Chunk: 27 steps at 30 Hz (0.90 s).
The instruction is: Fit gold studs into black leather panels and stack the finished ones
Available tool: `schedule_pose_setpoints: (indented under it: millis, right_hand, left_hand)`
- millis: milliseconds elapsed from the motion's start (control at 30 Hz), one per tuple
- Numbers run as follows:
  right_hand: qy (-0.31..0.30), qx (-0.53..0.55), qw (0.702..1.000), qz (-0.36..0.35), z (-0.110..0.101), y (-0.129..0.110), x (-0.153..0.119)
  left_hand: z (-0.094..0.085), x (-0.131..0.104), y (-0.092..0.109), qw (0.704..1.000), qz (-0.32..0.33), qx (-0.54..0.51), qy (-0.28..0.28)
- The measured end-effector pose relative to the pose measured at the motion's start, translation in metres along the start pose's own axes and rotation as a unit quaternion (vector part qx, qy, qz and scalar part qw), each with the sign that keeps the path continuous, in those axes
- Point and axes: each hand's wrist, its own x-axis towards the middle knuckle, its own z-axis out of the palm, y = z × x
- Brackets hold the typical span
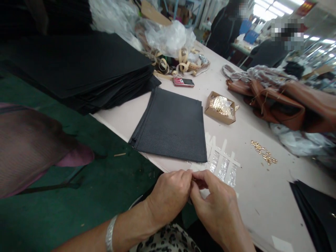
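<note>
My left hand and my right hand meet at the table's near edge, fingertips pressed together. Both are closed around something small that the fingers hide; a dark, slightly golden bit shows between them. Just beyond lies a stack of black leather panels with a grained surface. White strips with clear film between them lie on the tabletop right beside the stack. Farther right, several small gold metal pieces are scattered. A small cardboard box holds more gold pieces in a plastic bag.
A tall pile of black sheets fills the left. A red phone, tape curls and plastic wrap lie at the back. Brown leather bags and black pieces are at right. A person stands behind.
</note>
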Motion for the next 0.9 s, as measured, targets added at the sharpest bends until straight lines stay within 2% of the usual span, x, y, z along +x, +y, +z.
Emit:
schedule_pose_setpoints:
  millis: [300, 500, 633, 700, 767, 900]
  right_hand:
    - [0.02, -0.025, 0.999, 0.017, 0.011, -0.011, 0.012]
    - [0.07, -0.036, 0.996, -0.032, 0.018, -0.014, 0.016]
    - [0.066, -0.01, 0.996, -0.051, 0.016, -0.012, 0.02]
    - [0.062, 0.011, 0.996, -0.056, 0.013, -0.009, 0.021]
    - [0.059, 0.029, 0.996, -0.068, 0.01, -0.006, 0.021]
    - [0.044, 0.044, 0.994, -0.088, 0.006, 0.0, 0.019]
  left_hand:
    - [-0.002, -0.002, -0.006, 1.0, -0.011, 0.002, 0.008]
    - [-0.007, 0.002, -0.01, 0.999, -0.04, -0.016, 0.004]
    - [-0.01, 0.004, -0.013, 0.998, -0.052, -0.047, 0.001]
    - [-0.013, 0.005, -0.013, 0.993, -0.055, -0.101, 0.003]
    - [-0.018, 0.006, -0.012, 0.977, -0.077, -0.198, -0.004]
    - [-0.03, 0.006, -0.012, 0.908, -0.136, -0.392, -0.059]
